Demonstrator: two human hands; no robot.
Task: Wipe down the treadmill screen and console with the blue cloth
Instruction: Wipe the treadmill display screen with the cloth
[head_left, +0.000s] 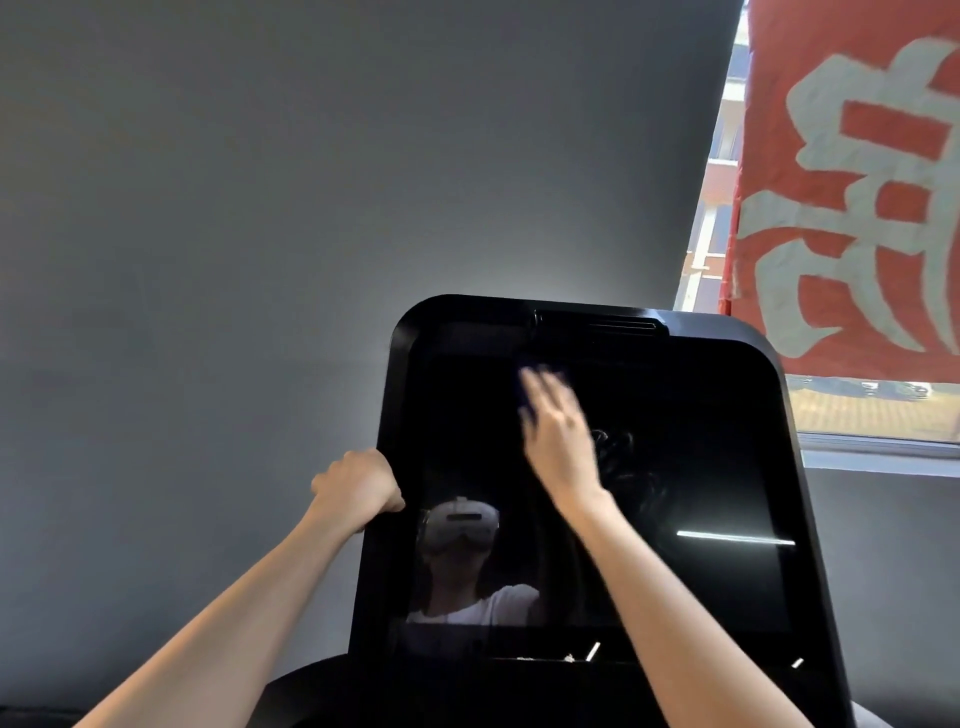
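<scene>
The treadmill's large black screen (701, 467) fills the lower middle of the head view, tilted back, with a glossy black frame. My left hand (356, 486) grips the screen's left edge. My right hand (556, 431) lies flat and blurred against the upper middle of the glass. A sliver of the dark blue cloth (525, 371) shows under and above its fingers; most of the cloth is hidden by the hand. Faint smear marks (623, 457) sit on the glass just right of that hand. The console (545, 675) below the screen is dark and partly cut off.
A grey wall (260, 208) stands behind the screen. At the right a window (872, 415) shows buildings outside, half covered by a red banner (857, 182) with pale characters. The glass reflects a person wearing a headset and a strip light.
</scene>
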